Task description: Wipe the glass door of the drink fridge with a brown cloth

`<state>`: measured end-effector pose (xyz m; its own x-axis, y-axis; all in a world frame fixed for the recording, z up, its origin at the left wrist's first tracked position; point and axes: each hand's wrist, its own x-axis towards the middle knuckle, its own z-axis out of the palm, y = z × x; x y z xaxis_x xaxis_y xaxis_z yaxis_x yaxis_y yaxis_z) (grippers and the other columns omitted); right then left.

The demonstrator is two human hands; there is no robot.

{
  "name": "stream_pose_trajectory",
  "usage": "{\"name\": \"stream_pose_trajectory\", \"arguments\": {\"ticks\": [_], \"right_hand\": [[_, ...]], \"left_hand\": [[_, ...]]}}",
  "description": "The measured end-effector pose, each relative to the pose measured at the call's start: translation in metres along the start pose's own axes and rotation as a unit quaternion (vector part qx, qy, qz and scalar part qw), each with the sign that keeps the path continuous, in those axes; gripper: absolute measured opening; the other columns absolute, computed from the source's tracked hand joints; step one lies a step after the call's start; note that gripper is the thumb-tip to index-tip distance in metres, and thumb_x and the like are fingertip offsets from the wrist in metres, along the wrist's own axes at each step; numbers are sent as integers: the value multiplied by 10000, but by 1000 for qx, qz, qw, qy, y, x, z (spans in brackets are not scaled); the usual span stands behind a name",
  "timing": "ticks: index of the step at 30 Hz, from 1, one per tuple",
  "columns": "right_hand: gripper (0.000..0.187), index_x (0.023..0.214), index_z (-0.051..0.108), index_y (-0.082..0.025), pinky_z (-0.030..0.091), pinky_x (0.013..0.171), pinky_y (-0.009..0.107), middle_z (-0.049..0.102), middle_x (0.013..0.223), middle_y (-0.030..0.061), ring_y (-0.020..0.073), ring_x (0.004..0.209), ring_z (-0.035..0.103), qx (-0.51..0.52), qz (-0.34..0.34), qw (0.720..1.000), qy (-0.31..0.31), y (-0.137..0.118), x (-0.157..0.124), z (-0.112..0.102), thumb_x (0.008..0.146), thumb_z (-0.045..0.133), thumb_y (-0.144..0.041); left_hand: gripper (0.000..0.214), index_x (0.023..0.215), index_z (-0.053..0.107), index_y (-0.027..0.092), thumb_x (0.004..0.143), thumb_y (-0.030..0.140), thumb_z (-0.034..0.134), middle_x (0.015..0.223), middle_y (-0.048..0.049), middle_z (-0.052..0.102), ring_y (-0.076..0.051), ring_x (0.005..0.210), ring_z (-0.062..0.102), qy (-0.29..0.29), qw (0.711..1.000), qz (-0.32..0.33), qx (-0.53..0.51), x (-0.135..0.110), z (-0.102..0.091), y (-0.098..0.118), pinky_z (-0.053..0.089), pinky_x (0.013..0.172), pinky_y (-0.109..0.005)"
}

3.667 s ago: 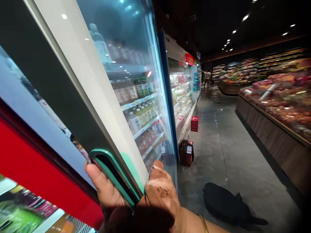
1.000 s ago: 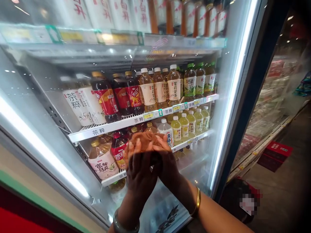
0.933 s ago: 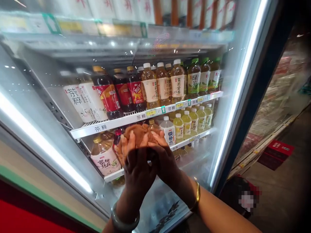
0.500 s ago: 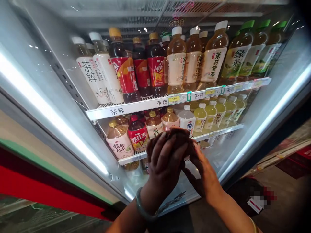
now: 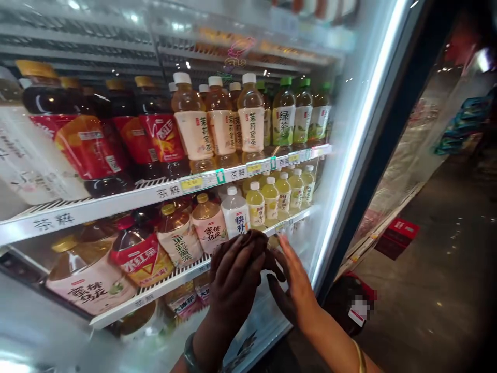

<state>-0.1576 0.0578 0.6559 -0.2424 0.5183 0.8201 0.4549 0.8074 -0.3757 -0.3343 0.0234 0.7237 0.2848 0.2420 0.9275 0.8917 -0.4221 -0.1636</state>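
Observation:
My left hand (image 5: 235, 277), with a jade-coloured bangle (image 5: 190, 355) at the wrist, is closed round a crumpled dark brown cloth (image 5: 256, 240). Only the top of the cloth shows past the fingers, so its exact kind is hard to make out. To its right, my right hand (image 5: 297, 290) has its fingers and thumb apart, curved toward the cloth. Whether its fingertips touch the cloth I cannot tell. Both hands are raised in front of a lit drinks fridge, before its lower shelf (image 5: 171, 282).
Bottled teas line the upper shelf (image 5: 112, 199), among them a red-labelled bottle (image 5: 87, 137) and a green-capped bottle (image 5: 284, 116). Large pink-labelled bottles (image 5: 83, 280) stand lower left. The fridge's dark right edge (image 5: 373, 155) rises beside the aisle. A red box (image 5: 396, 238) lies on the floor.
My view has turned right and moved closer to the shelves, so more of the aisle shows. Both hands stay together, and the left keeps hold of the cloth. The right hand's fingers sit slightly farther from it.

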Motion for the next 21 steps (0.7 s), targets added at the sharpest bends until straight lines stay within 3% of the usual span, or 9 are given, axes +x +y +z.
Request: {"name": "stream_pose_trajectory", "arguments": {"ticks": [5,7,11,14,18,21], "right_hand": [[715,1614,318,-280,443,1243,507,366,1682,61,249,1590,300,48,-68,997,9,6,35,-7,952,548,-140],[740,1631,273,-287,458,1237,490,331,1699,48,240,1594,290,52,-81,995,14,9,41,-10,961,541,-125],[794,1663,148,-221,443,1245,525,200,1741,86,280,1608,241,25,-108,993,30,31,30,-4,975,532,-124],[741,1665,105,-149,433,1255,513,222,1732,119,261,1606,248,-33,-82,993,83,56,21,6,1014,457,-136],[696,1666,119,-162,450,1253,497,294,1706,133,248,1603,261,-68,-67,985,140,72,47,1,1045,432,-191],[696,1655,199,-315,435,1255,557,211,1733,91,306,1603,255,-7,-75,989,127,63,83,-16,1036,517,-284]], "left_hand": [[385,1159,738,219,798,141,845,1325,-123,663,-345,1375,563,98,991,-24,83,50,4,-7,405,1203,-575],[399,1155,736,217,783,146,863,1318,-117,665,-340,1364,574,110,989,-26,98,59,12,-3,409,1207,-564],[393,1244,697,222,866,158,783,1280,-112,676,-305,1357,568,69,995,-43,49,45,50,28,438,1193,-532],[474,1341,650,193,881,112,733,1297,-135,664,-296,1377,543,48,996,-60,43,34,80,54,403,1218,-523],[680,1581,409,164,939,85,618,1451,-167,581,-273,1519,395,25,998,-44,28,53,95,62,298,1283,-486],[781,1666,160,150,976,104,524,1661,-141,373,-192,1606,221,8,999,-31,-6,70,87,55,194,1325,-366]]}}
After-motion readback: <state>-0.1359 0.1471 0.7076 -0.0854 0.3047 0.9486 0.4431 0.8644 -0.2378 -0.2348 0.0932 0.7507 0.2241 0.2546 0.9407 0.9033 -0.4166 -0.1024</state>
